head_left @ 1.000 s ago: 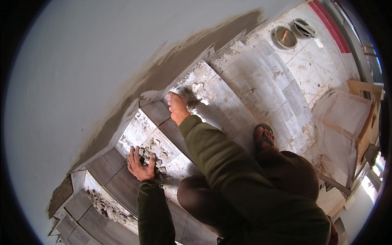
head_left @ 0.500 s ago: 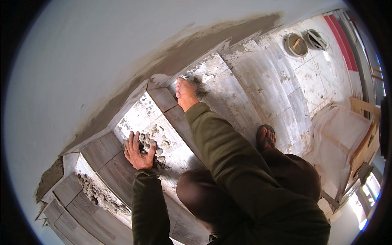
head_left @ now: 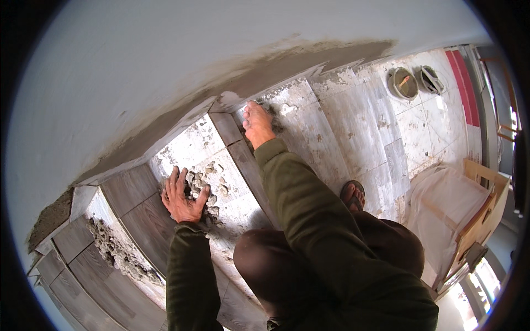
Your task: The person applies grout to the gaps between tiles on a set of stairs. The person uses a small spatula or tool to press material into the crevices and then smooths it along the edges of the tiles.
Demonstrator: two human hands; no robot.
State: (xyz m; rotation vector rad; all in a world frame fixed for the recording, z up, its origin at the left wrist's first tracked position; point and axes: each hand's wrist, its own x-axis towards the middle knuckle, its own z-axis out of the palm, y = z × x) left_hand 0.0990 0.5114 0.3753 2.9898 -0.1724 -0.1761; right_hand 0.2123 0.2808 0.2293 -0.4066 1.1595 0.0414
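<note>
My left hand [head_left: 182, 197] is spread, palm down, at the edge of a stair tread [head_left: 200, 134] smeared with white. Beside its thumb lie loose grey mortar lumps [head_left: 212, 190]. My right hand [head_left: 258, 126] reaches down to the step below, close against the foot of the wall. Its fingers are curled together, and whatever they may hold is hidden. Dark crumbled mortar [head_left: 274, 118] lies just right of it. Between the two hands runs a grey wood-look riser tile [head_left: 247, 160].
Rough mortar [head_left: 118, 251] covers another tread at the left. A white wall [head_left: 138, 71] with a grey cement band [head_left: 265, 71] borders the stairs. Two buckets [head_left: 403, 84] stand on the lower floor. At the right is a wooden frame [head_left: 479, 215] with translucent sheeting [head_left: 441, 207].
The whole view has shifted and turned slightly. Both hands stay at nearly the same spots on the steps, the left one still spread and the right one still curled by the wall.
</note>
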